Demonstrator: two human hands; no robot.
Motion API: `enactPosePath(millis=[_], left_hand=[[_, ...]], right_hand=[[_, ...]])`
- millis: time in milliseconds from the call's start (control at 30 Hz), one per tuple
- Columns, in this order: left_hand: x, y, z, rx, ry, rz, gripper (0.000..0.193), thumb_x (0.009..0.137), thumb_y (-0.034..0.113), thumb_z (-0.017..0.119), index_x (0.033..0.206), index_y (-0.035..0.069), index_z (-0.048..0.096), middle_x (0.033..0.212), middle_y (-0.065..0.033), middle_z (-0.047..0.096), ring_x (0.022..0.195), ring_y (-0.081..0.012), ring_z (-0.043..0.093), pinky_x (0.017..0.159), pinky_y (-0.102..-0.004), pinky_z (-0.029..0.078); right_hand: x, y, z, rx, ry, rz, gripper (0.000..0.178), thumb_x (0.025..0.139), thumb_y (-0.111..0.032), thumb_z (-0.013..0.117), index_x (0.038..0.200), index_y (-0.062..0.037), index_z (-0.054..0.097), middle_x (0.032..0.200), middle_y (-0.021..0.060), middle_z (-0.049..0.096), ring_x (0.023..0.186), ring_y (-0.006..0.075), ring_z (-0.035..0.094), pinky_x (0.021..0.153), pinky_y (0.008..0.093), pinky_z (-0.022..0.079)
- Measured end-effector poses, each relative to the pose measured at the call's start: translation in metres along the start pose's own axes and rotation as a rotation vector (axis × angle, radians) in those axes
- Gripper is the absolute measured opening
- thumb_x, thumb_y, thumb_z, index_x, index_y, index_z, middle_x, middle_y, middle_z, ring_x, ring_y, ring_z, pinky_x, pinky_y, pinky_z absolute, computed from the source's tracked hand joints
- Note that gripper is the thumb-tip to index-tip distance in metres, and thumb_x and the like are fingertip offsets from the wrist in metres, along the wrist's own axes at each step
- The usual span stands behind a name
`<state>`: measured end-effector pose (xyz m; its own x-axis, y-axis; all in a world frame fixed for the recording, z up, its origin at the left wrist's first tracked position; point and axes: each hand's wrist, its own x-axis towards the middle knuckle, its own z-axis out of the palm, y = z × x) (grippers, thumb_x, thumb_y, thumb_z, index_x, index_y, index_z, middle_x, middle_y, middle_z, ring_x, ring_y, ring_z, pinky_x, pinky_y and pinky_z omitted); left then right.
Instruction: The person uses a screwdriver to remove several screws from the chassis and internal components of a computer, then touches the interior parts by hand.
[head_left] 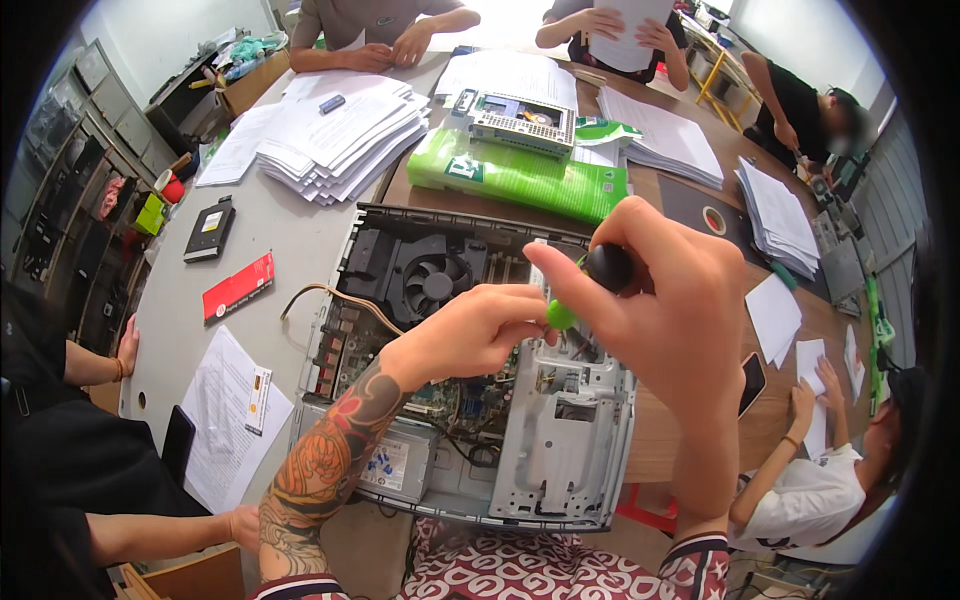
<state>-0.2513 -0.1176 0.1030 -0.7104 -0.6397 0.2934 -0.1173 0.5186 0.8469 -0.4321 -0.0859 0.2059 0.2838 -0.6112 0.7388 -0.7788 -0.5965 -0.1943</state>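
An opened desktop computer case (pixel 622 455) lies in front of me, its inside facing up. My right hand (pixel 680 310) is closed around a screwdriver (pixel 611 268) with a black and green handle, held over the right part of the case. My left hand (pixel 470 335) reaches across the case, its fingers bent together beside the green part of the handle. What those fingers pinch, if anything, is hidden. A black fan (pixel 436 282) sits at the case's far left, a drive (pixel 393 465) at its near left. A silver metal bracket (pixel 570 450) fills the near right.
A green bag (pixel 500 180) with a metal drive cage (pixel 525 125) on it lies behind the case. Paper stacks (pixel 340 135), a red packet (pixel 238 287), a black drive (pixel 210 230) and phones (pixel 752 383) lie around. Other people's hands (pixel 825 390) rest at the table's sides and far edge.
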Motion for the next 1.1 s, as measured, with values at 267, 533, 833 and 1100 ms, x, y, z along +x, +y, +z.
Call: enactPosePath(millis=[267,533,833,1100], left_hand=[[0.000,0.009,-0.003,0.012,0.003,-0.033,0.023,0.085,-0.006,0.058,0.105,0.002,0.067,0.099,-0.0121,0.067,0.093,-0.0322,0.065,0.081,-0.0411,0.052],[-0.001,-0.004,0.004,0.071,0.051,0.030,0.012,0.086,-0.002,0.062,0.098,0.000,0.065,0.094,-0.0122,0.067,0.090,-0.0340,0.067,0.077,-0.0416,0.052],[0.001,-0.012,0.008,0.038,0.039,0.045,0.008,0.089,-0.001,0.060,0.096,0.000,0.064,0.093,-0.0113,0.068,0.089,-0.0334,0.068,0.076,-0.0421,0.051],[0.002,-0.008,0.004,0.024,-0.045,-0.033,0.025,0.085,-0.008,0.061,0.108,-0.002,0.066,0.102,-0.0158,0.070,0.092,-0.0327,0.068,0.080,-0.0406,0.053]], right_hand=[[0.000,-0.006,0.000,-0.016,-0.034,0.040,0.037,0.075,-0.025,0.087,0.071,-0.0038,0.057,0.054,0.0045,0.052,0.043,0.0127,0.047,0.043,0.0269,0.037],[-0.007,0.003,-0.013,0.253,-0.148,0.063,0.019,0.077,-0.006,0.082,0.086,-0.0016,0.066,0.078,0.0037,0.063,0.058,0.0112,0.056,0.050,0.0246,0.043],[-0.011,0.000,-0.007,0.042,-0.056,0.079,0.039,0.079,-0.019,0.085,0.074,-0.0024,0.049,0.054,0.0063,0.046,0.047,0.0142,0.036,0.045,0.0277,0.032],[-0.006,0.000,0.000,-0.220,-0.131,0.096,0.031,0.091,-0.025,0.070,0.080,-0.0052,0.049,0.057,0.0085,0.053,0.047,0.0277,0.054,0.045,0.0380,0.038]])
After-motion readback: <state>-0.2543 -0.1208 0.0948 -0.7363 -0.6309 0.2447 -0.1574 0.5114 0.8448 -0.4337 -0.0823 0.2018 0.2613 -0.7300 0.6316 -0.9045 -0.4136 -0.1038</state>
